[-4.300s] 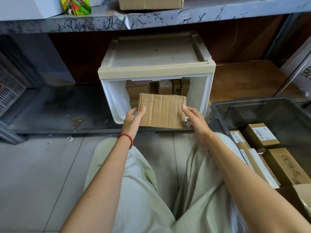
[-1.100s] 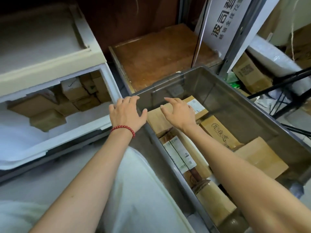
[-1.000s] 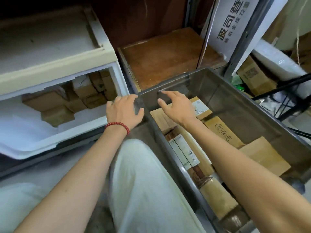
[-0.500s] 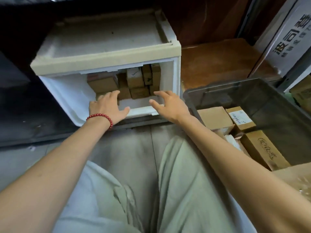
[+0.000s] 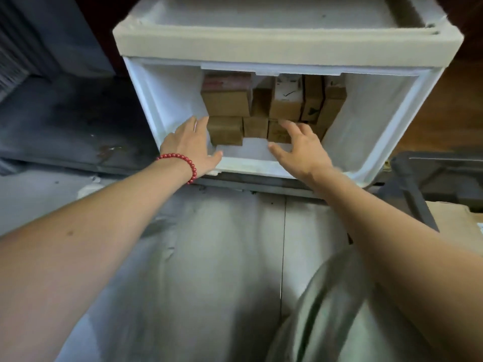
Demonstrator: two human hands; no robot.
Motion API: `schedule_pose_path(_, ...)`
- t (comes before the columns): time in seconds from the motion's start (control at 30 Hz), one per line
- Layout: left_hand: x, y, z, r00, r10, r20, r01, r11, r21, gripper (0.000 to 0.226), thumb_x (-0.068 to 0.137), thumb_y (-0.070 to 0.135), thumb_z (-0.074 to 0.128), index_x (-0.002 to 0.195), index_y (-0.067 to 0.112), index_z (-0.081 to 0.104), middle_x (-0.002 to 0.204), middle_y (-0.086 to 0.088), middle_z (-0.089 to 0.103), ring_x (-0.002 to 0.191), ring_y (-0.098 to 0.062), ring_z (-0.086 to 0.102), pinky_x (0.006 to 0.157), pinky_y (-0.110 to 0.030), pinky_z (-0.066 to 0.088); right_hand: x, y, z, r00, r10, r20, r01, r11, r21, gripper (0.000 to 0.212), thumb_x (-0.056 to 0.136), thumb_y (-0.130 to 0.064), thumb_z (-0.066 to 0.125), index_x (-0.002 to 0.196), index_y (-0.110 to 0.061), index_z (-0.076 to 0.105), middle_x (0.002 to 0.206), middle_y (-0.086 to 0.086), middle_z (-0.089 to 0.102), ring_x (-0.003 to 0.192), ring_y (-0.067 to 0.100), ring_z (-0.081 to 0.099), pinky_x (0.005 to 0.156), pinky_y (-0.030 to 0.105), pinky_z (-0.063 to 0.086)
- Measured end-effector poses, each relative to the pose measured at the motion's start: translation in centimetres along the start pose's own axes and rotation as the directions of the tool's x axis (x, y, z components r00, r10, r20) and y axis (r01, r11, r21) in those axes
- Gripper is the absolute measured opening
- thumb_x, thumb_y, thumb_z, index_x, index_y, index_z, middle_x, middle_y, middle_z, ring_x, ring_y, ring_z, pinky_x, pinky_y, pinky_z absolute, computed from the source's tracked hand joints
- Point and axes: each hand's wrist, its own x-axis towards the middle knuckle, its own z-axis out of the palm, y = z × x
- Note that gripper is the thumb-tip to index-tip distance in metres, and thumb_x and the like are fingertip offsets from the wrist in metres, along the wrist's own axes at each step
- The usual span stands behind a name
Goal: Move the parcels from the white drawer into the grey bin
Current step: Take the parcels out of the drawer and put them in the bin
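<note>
Both hands reach into the white drawer (image 5: pixel 287 45), holding nothing

The parcels (image 5: pixel 226 104) are stacked at the drawer's back in two rows. The left hand (image 5: pixel 192 146), with a red bead bracelet (image 5: pixel 183 163), lies fingers straight just beside the lower-left box (image 5: pixel 226 130). The right hand (image 5: pixel 300 150), fingers spread, covers part of the lower row. The grey bin (image 5: pixel 407 184) stands at the right edge, its corner near the drawer

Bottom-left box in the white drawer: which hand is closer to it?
Left. The left hand is right beside the bottom-left box, at its left edge; the right hand is farther right, over another box.
</note>
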Motion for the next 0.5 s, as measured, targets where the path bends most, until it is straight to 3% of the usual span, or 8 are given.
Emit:
schedule_pose_path(0.2, 4.6, -1.5, 3.0, 0.997, 0.004, 0.073, -0.007, 0.999, 0.039, 0.09, 0.091, 0.042, 0.056, 0.152, 0.012, -0.003, 0.159, -0.014, 0.002, 0.146, -0.03, 0.006, 0.118, -0.039, 0.016, 5.4, -0.9, 4.1, 1.0, 0.004, 0.022, -0.004, 1.0, -0.008, 0.065, 0.095, -0.046, 0.051, 0.151, -0.03, 0.022, 0.157, 0.009, 0.024, 0.142, 0.031, 0.027, 0.11, 0.047, 0.033)
schedule_pose_path(0.37, 9.1, -2.1, 5.1, 0.999, 0.034, -0.012, -0.03, 0.974, 0.226, 0.09, 0.09, 0.047, 0.051, 0.15, 0.004, 0.0, 0.157, -0.02, 0.007, 0.146, -0.033, 0.0, 0.12, -0.041, 0.005, 10.2, -0.1, 6.4, 0.997, 0.06, 0.044, -0.061, 0.998, 0.008, 0.071, 0.094, -0.046, 0.054, 0.152, -0.035, 0.015, 0.158, 0.006, 0.019, 0.142, 0.031, 0.028, 0.109, 0.046, 0.036)
schedule_pose_path(0.5, 12.8, -2.6, 5.4, 0.999, 0.003, 0.039, -0.01, 0.986, 0.165, 0.095, 0.09, 0.045, 0.053, 0.15, 0.004, -0.008, 0.159, -0.018, -0.001, 0.147, -0.029, -0.004, 0.12, -0.038, 0.006, 13.0, 0.1, 7.9, 0.999, 0.017, 0.033, -0.017, 1.0, 0.022, 0.074, 0.093, -0.038, 0.058, 0.153, -0.032, 0.015, 0.156, 0.006, 0.024, 0.138, 0.033, 0.033, 0.11, 0.045, 0.035)
